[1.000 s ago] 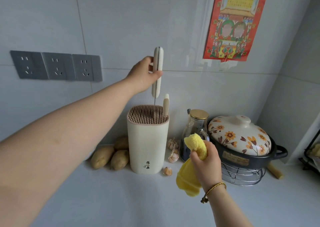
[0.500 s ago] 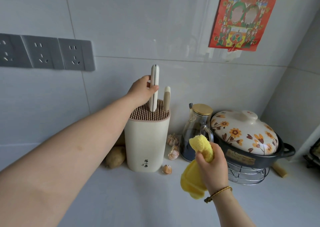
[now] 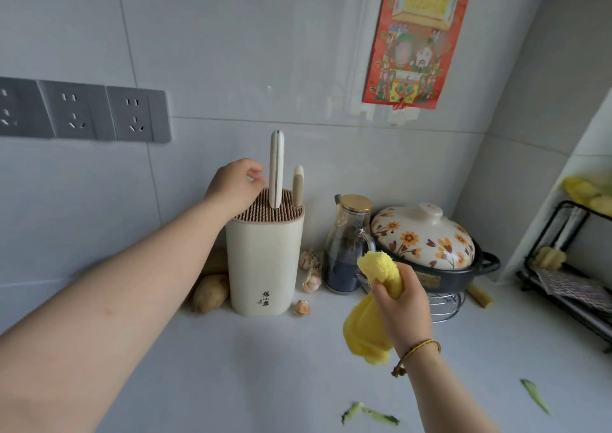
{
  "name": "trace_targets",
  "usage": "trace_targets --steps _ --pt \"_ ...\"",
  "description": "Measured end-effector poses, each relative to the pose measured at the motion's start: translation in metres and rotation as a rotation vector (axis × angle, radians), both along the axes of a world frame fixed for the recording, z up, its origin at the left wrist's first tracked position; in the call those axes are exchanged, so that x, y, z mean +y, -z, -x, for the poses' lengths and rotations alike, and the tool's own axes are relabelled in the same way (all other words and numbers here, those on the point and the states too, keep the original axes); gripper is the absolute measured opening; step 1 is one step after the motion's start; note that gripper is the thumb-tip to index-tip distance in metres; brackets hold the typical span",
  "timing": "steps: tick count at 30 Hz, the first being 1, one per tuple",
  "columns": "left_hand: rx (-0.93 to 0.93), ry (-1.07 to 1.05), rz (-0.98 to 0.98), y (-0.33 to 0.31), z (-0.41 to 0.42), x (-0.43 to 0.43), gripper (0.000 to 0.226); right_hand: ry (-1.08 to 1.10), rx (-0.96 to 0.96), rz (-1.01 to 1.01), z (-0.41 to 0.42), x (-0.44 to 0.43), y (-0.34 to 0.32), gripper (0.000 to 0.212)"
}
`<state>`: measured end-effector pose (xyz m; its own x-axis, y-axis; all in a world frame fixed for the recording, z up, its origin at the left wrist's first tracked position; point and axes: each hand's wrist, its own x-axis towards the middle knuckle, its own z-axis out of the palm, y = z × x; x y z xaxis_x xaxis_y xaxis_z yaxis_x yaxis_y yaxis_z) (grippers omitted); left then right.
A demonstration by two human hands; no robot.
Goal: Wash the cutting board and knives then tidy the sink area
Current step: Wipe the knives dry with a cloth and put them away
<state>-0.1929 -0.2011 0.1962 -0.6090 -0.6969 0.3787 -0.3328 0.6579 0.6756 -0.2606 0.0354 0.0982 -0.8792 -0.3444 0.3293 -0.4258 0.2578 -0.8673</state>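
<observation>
Glossy tiles [image 3: 231, 52] back the smooth worktop [image 3: 265, 383]. Just right of the empty, loosely curled left hand [image 3: 236, 184], a cream knife [image 3: 276, 167] stands in the bristle-topped knife block [image 3: 265, 260] (a shorter handle [image 3: 297, 184] beside it). The right hand [image 3: 402, 303] grips a fluffy yellow cloth [image 3: 364, 333].

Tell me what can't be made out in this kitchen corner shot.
Head view only:
Knife blades: sunk in the knife block; only handles show.
Potatoes: partly behind the block and left forearm.
Black wire rack: cut off by the right edge.
Clay pot's lower left: behind right hand gripping yellow cloth.
</observation>
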Motion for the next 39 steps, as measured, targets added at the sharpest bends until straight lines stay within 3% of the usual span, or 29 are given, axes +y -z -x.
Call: trace_targets --steps 6,14,22,30,34,36,39 --pt "0.109 0.212 -0.12 0.006 -0.022 0.062 0.014 0.125 0.024 -0.029 -0.038 0.06 -0.003 0.023" --pt "0.124 0.684 -0.345 0.059 -0.034 0.205 0.029 0.495 -0.012 -0.042 -0.073 0.195 0.004 0.021" --pt "-0.184 1.064 -0.358 0.105 -0.024 0.388 0.029 0.811 -0.019 -0.096 -0.117 0.35 0.021 0.02" --pt "-0.54 1.407 -0.096 0.129 -0.035 0.575 0.006 1.064 -0.17 -0.183 -0.19 0.514 0.044 0.023" --pt "-0.833 1.45 0.057 0.158 -0.047 0.65 0.021 1.158 -0.235 -0.156 -0.214 0.578 0.059 0.018" --pt "-0.914 1.444 0.122 0.178 -0.056 0.683 0.014 1.163 -0.267 -0.16 -0.222 0.601 0.069 0.019" --pt "-1.005 1.383 0.174 0.202 -0.068 0.72 0.03 1.157 -0.322 -0.156 -0.228 0.626 0.087 0.019"
